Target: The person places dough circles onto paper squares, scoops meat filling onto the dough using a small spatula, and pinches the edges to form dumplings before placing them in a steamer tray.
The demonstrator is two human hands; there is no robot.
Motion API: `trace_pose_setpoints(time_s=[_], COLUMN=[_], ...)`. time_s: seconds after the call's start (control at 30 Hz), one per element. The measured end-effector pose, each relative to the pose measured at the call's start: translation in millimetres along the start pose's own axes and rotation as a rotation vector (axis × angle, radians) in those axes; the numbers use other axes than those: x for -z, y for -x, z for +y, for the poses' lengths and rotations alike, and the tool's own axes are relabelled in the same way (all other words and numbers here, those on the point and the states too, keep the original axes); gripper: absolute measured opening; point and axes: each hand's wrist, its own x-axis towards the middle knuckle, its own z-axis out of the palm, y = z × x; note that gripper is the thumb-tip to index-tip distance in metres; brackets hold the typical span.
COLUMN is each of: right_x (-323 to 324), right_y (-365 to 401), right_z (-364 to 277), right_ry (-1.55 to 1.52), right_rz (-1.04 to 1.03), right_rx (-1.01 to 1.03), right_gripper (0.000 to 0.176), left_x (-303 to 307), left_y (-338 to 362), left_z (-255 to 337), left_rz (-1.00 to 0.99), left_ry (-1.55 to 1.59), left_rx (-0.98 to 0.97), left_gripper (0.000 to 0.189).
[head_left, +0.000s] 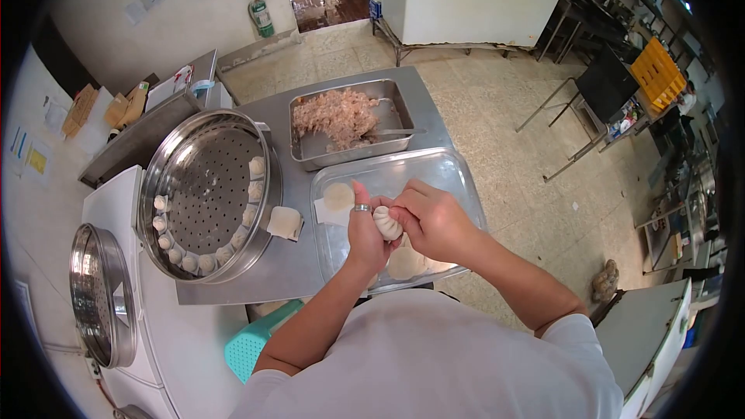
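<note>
A pleated white bun [387,223] sits between my two hands above a clear plastic tray [442,178]. My left hand [365,233], with a ring on one digit, cups the bun from the left and below. The fingers of my right hand [431,221] pinch its pleated side. Flat round dough wrappers lie in the tray, one dough wrapper [338,196] on white paper near my left hand and another dough wrapper [405,262] below my hands. Behind the tray, a metal pan [309,157] holds ground meat filling [337,115] and a metal utensil [396,132].
On the left, a perforated round steamer [209,178] carries several buns along its rim. A stack of square papers [285,223] lies beside it on the steel table [299,264]. Another steamer [101,295] stands far left. A turquoise basket [252,345] is below the table edge.
</note>
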Motion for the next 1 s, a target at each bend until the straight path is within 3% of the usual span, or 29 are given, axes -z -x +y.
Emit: trace_pose_setpoints(time_s=[0.17, 0.27, 0.47, 0.57, 0.67, 0.77, 0.83, 0.93, 1.0], right_x=[-10, -5, 5, 14, 27, 19, 14, 2, 3], right_y=[6, 2, -3, -2, -5, 2, 6, 15, 16], right_z=[6, 11, 3, 3, -15, -20, -13, 9, 9], right_ry=[0.101, -0.110, -0.215, -0.334, -0.205, -0.044, 0.021, 0.060, 0.045], right_rz=[0.016, -0.018, -0.108, -0.085, -0.040, -0.066, -0.045, -0.020, -0.015], right_rx=[-0.021, -0.058, -0.210, -0.308, -0.027, 0.091, 0.088, 0.063, 0.051], right_gripper=[0.005, 0.004, 0.004, 0.016, 0.035, 0.048, 0.053, 0.058, 0.060], left_x=[0, 1, 10, 4, -1, -9, -9, -44, -18], left_y=[-2, -5, -11, -7, -3, 1, 0, 11, 3], left_z=[-4, -4, -4, 3, 11, 13, 14, 22, 7], left_rz=[-0.002, 0.035, -0.043, -0.104, -0.141, -0.116, -0.213, 0.095, -0.045], left_ry=[0.019, 0.039, 0.063, 0.181, 0.294, 0.331, 0.301, 0.347, 0.302], left_rx=[0.005, 0.000, 0.005, 0.089, 0.210, 0.288, 0.309, 0.305, 0.186], left_gripper=[0.071, 0.071, 0.072, 0.075, 0.079, 0.082, 0.083, 0.084, 0.085])
